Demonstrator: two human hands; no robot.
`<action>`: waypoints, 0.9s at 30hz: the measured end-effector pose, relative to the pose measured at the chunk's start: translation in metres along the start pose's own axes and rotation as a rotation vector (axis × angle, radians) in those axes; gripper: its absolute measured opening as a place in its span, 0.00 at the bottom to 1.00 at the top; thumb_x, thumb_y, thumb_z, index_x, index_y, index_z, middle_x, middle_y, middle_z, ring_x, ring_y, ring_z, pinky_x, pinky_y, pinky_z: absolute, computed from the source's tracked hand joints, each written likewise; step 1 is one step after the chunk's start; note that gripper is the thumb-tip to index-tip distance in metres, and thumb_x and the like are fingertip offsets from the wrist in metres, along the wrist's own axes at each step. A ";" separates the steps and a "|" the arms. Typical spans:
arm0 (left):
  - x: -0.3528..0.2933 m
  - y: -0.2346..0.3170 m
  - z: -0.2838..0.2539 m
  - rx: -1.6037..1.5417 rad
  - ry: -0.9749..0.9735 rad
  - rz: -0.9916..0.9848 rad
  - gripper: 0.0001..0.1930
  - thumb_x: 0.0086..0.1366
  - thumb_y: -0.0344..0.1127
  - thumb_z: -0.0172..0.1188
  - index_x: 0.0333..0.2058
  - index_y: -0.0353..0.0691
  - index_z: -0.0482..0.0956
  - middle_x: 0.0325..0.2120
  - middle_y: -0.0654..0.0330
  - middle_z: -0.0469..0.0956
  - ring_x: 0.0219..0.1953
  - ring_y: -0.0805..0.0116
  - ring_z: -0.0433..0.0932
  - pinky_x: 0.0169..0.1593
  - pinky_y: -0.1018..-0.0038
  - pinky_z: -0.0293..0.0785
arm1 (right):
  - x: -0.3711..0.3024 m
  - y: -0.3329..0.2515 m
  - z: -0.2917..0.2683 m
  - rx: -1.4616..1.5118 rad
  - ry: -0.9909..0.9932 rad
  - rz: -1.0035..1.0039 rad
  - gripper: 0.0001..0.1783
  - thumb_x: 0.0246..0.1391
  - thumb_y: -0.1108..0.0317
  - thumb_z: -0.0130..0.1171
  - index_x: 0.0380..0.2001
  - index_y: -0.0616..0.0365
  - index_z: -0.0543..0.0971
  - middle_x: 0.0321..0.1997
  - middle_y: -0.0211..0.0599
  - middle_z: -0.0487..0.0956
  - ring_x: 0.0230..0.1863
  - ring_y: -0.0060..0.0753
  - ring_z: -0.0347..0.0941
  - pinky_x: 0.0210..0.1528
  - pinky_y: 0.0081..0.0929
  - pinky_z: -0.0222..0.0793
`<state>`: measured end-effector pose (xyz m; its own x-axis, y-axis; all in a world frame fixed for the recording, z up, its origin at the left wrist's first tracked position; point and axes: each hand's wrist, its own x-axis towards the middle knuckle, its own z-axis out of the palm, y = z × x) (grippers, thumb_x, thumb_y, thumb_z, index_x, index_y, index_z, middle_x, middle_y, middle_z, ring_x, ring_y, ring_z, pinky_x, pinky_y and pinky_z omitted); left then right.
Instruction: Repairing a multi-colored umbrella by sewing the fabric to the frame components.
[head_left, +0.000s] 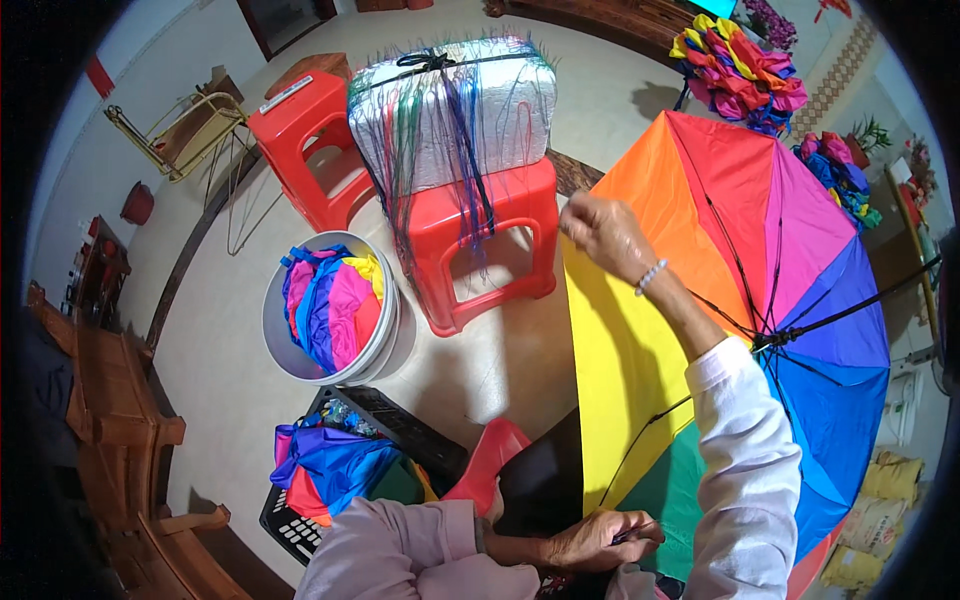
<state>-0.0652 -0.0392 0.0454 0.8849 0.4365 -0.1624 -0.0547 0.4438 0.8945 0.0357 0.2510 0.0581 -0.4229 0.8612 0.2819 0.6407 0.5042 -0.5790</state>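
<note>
A rainbow umbrella (660, 200) lies opened with its inside, black ribs (735, 255) and shaft (860, 302) facing me. Beside its green panel, my left hand (605, 540) is closed with a small dark thing between the fingers, too small to name. My right hand (610, 235), wearing a beaded bracelet (651, 276), is raised in front of the orange and yellow panels. Its fingers are pinched together; whatever they hold is hidden. Beyond it, a white foam block (500, 130) carries many coloured threads (465, 170), bound by a black cord.
The block rests on a red stool (480, 215), with another red stool (290, 150) behind left. Folded colourful fabric (340, 310) fills a white bucket (390, 350); more lies in a black crate (285, 520). Bundled umbrella fabric (740, 75) stands far right. Wooden furniture (125, 420) lines the left.
</note>
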 end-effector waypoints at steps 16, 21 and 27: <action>0.003 -0.018 -0.006 -0.105 -0.020 0.002 0.12 0.61 0.38 0.50 0.39 0.36 0.71 0.28 0.65 0.73 0.32 0.83 0.67 0.37 0.81 0.63 | 0.170 -0.007 -0.029 -0.641 0.456 -0.134 0.10 0.44 0.66 0.53 0.32 0.56 0.73 0.32 0.46 0.72 0.38 0.49 0.69 0.38 0.40 0.67; 0.004 -0.009 -0.012 -0.104 -0.052 -0.043 0.13 0.62 0.39 0.49 0.39 0.35 0.70 0.32 0.64 0.73 0.36 0.82 0.68 0.42 0.80 0.65 | 0.184 -0.013 -0.027 -0.725 0.415 -0.011 0.08 0.43 0.68 0.52 0.29 0.57 0.72 0.33 0.46 0.72 0.40 0.48 0.68 0.39 0.41 0.66; 0.004 -0.011 -0.012 -0.122 -0.053 -0.095 0.14 0.62 0.39 0.49 0.40 0.35 0.70 0.32 0.63 0.74 0.37 0.81 0.68 0.43 0.80 0.64 | 0.189 -0.007 -0.031 -0.795 0.461 -0.181 0.07 0.43 0.69 0.50 0.27 0.59 0.72 0.31 0.46 0.72 0.37 0.48 0.69 0.36 0.41 0.67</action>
<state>-0.0667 -0.0322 0.0301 0.9119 0.3475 -0.2184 -0.0228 0.5742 0.8184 -0.0291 0.4127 0.1389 -0.3724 0.6198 0.6908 0.9119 0.3827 0.1483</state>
